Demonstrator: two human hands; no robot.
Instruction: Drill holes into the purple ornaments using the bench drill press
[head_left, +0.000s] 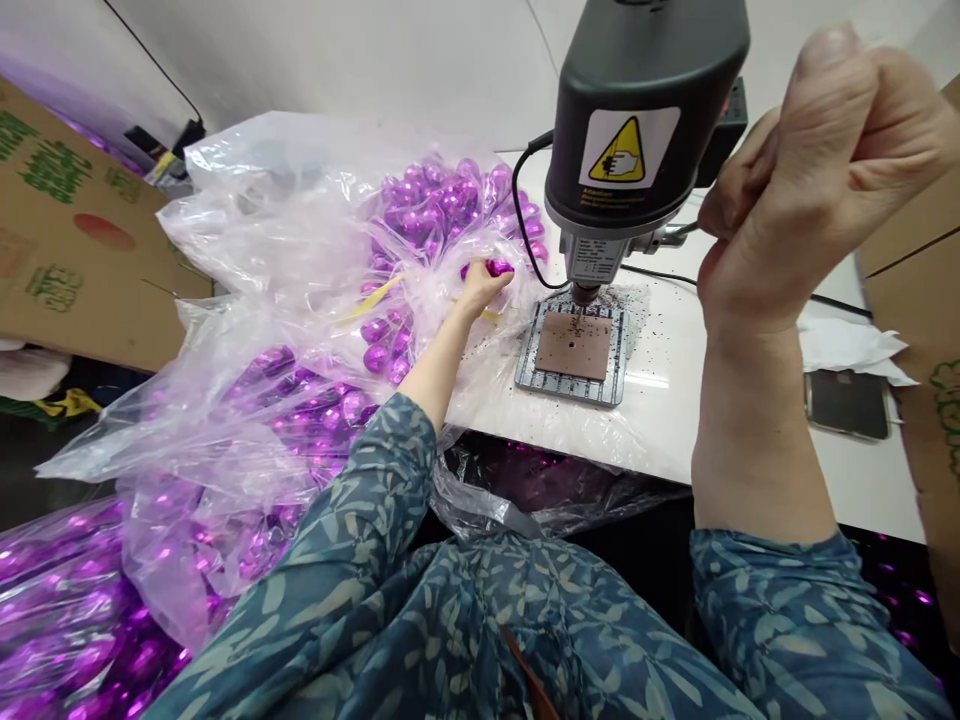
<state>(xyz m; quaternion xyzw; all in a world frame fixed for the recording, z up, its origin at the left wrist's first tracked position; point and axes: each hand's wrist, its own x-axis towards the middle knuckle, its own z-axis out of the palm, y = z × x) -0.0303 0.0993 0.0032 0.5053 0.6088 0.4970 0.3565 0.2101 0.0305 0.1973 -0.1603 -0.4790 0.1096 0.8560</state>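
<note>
My left hand is closed on a shiny purple ball at the edge of a clear plastic bag full of purple balls. My right hand is raised and wrapped round the thin metal lever at the side of a small bench drill. Under the drill bit lies a brown pad with a hole, set on a ribbed metal base. Dark shavings are scattered around it.
A white table carries the drill, a phone and crumpled white paper. Cardboard boxes stand at the left and right. More bags of purple balls lie low at the left. A black cable hangs from the drill.
</note>
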